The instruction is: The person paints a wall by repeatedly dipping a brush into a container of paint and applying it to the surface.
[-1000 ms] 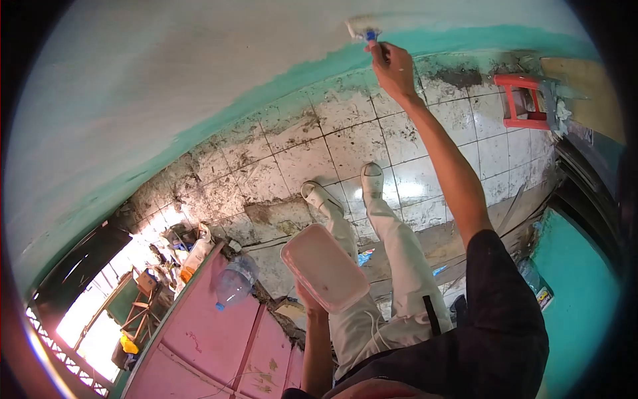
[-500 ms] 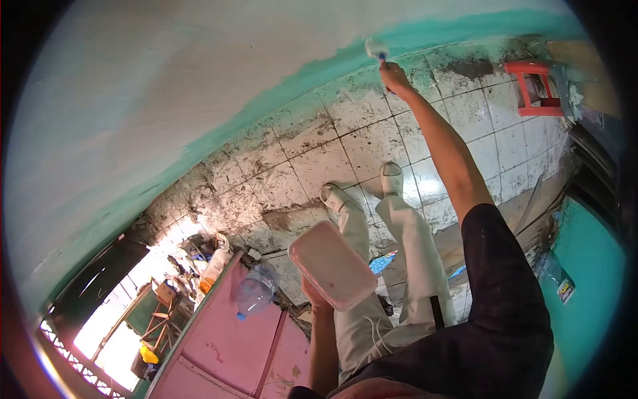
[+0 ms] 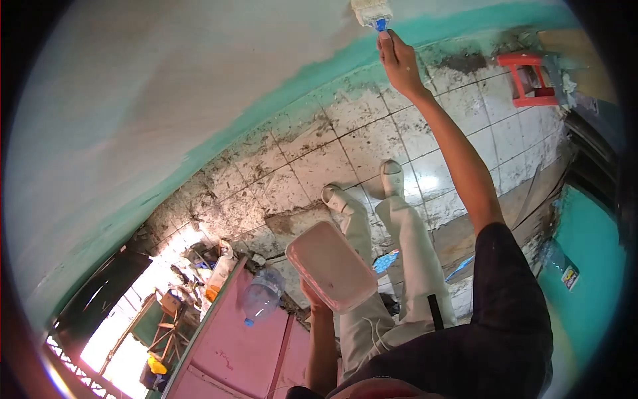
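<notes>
- Fingers of the left hand [image 3: 311, 297] were curled under a pink paint tray [image 3: 332, 266], which sat level above the thighs.
- Just beside it, a plastic bottle [image 3: 262, 296] lay on a pink tabletop [image 3: 226, 346].
- Farther off, the right hand [image 3: 401, 63] gripped a small paint roller [image 3: 372, 12] by its blue handle and held it against the wall [image 3: 166, 86].

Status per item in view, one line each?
wall: white above, teal band at the base
floor tiles: stained, grimy
paint roller: head against the wall, handle in right hand
pink tray: open, tilted, held from below by left hand
plastic bottle: on its side, blue cap on
red stool: standing on the floor tiles
</notes>
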### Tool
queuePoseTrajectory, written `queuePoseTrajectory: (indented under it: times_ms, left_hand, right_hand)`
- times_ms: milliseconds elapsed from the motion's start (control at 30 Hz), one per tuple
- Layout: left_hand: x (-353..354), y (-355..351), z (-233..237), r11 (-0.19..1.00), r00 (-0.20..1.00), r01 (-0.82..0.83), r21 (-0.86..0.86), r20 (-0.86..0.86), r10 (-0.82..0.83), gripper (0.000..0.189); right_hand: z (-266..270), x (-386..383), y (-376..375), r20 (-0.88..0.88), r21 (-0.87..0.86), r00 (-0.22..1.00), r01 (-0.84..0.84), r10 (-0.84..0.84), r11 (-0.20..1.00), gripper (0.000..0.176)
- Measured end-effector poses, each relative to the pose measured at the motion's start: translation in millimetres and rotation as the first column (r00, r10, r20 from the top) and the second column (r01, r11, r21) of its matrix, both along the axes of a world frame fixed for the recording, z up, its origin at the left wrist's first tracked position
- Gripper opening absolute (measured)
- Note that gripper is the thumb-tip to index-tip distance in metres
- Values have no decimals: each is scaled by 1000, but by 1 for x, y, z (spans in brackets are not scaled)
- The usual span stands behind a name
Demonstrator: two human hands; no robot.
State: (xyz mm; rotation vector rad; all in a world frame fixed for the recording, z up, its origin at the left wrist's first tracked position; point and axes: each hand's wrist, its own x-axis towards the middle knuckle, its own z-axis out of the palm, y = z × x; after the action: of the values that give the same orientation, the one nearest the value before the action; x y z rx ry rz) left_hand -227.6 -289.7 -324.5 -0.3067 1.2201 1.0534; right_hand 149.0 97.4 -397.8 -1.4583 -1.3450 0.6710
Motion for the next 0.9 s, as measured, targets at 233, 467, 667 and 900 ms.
queuePoseTrajectory:
  times_ms: [233,467,667,900]
  left_hand:
    - [-6,-3,-4,986,967,123,115,-237,-93,44]
    - [35,56,74,985,972,45,-164,-220,-81,47]
    - [30,69,103,941,981,195,277,-42,-191,47]
    - [-3,62,108,934,980,198,297,-90,-179,48]
  right_hand:
    - [-200,18,7,132,-689,983,182,-125,701,51]
    - [62,12,17,-165,-610,982,-25,-96,792,45]
    - [292,-12,-13,-109,-357,994,-43,4,933,46]
    - [181,-13,15,100,-95,993,64,-55,993,46]
